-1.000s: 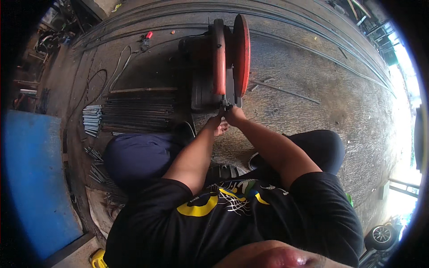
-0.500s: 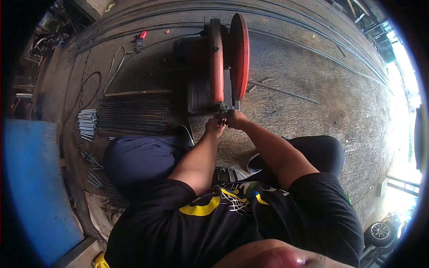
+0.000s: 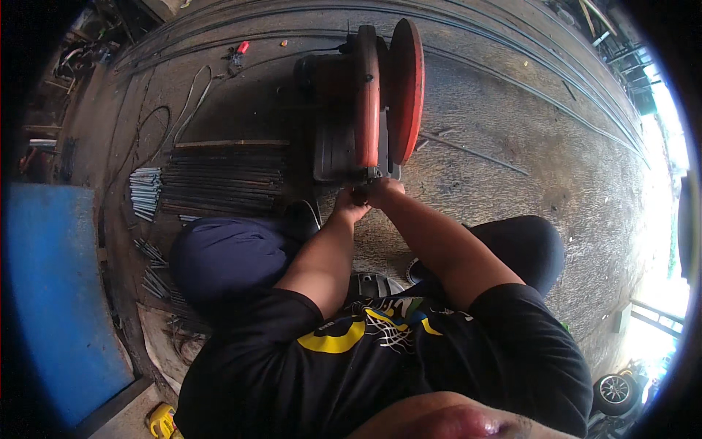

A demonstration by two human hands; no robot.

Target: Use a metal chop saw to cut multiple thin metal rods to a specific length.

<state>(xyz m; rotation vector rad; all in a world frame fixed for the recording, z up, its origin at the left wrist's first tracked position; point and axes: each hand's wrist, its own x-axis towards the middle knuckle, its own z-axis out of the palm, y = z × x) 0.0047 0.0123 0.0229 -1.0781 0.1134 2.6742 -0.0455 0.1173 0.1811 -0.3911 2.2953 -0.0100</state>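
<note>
Red chop saw [image 3: 368, 110] | long axis straight ahead | left hand [image 3: 352, 208], right hand [image 3: 384, 192] at near end | fingers' grip unclear

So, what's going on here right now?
The person's left grip and right grip are together at the near end of the red chop saw; what they close on is hard to make out. Left of the saw, dark rods lie side by side, with shorter silver rods at their left.

Beyond our hands [image 3: 385, 192] is a red saw arm [image 3: 367, 124], left of them a blue panel [image 3: 58, 285], behind them our yellow-patterned black shirt [image 3: 468, 358].
</note>
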